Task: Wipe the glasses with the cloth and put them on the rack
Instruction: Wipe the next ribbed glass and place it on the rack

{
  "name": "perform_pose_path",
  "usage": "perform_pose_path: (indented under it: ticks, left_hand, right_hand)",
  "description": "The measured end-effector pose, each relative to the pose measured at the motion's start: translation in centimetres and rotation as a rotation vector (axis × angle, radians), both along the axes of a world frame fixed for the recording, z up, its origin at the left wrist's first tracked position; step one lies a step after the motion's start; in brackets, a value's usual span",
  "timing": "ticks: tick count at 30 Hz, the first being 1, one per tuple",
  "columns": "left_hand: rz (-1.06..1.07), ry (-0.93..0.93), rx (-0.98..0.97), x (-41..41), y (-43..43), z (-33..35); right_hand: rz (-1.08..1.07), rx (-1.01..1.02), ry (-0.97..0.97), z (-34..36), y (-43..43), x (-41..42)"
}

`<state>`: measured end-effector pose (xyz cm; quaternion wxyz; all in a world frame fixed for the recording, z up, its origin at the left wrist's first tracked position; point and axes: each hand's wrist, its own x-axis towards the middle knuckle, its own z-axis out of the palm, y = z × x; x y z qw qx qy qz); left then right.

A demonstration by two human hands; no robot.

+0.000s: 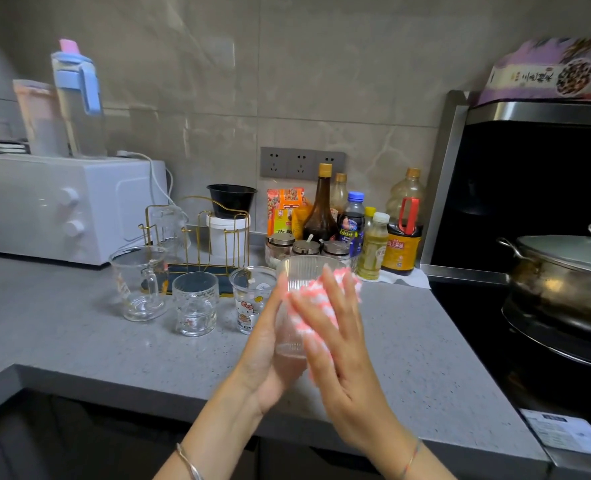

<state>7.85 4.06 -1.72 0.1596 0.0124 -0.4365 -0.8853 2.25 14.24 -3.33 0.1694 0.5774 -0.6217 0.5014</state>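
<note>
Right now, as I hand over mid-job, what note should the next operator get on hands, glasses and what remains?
The left hand holds the ribbed clear glass above the grey countertop; the right hand presses the pink-and-white cloth flat against it.
One clear glass sits on the gold wire rack.
Standing before the rack: handled clear mug, textured clear tumbler, cartoon-printed clear cup.
Done: apparently that one. Left: finish this glass, rack it, then the other three.

My left hand (270,344) cups the glass (296,271) from its left, thumb lying up along the wall. My right hand (339,341) is opposite, fingers straight and spread, pressing the cloth (309,287) against it. Each wrist wears a thin bangle.
</note>
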Motion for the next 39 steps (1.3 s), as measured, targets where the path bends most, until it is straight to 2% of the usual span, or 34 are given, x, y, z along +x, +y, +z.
perform_pose_path:
  ticks: [5,11,18,24,30,35,39]
  left_hand:
    - [-0.083,-0.017,0.027,-0.3,-0.5,-0.1]
    - [-0.031,0.006,-0.038,-0.6,-0.6,-0.1]
    - [-0.029,-0.003,-0.073,-0.9,-0.7,-1.0]
    - [-0.005,0.000,-0.010,-1.2,-0.6,-0.8]
    - [-0.108,-0.014,-0.027,-0.9,-0.9,-0.1]
    - [-0.091,0.049,-0.105,-1.1,-0.4,0.3]
    - [-0.083,0.043,-0.078,-1.1,0.0,0.0]
  right_hand:
    - [0.019,0.062,0.034,-1.1,0.7,0.7]
    - [-0.007,0.052,0.066,1.2,0.3,-0.9]
    - [-0.014,0.007,-0.154,3.4,0.0,-3.2]
    - [0.033,-0.017,-0.126,0.8,0.1,-1.4]
    - [0.012,0.046,0.045,-1.6,0.9,0.3]
    - [0.001,0.019,0.047,0.2,0.7,-0.5]
    - [-0.031,-0.047,-0.007,2.9,0.3,-2.1]
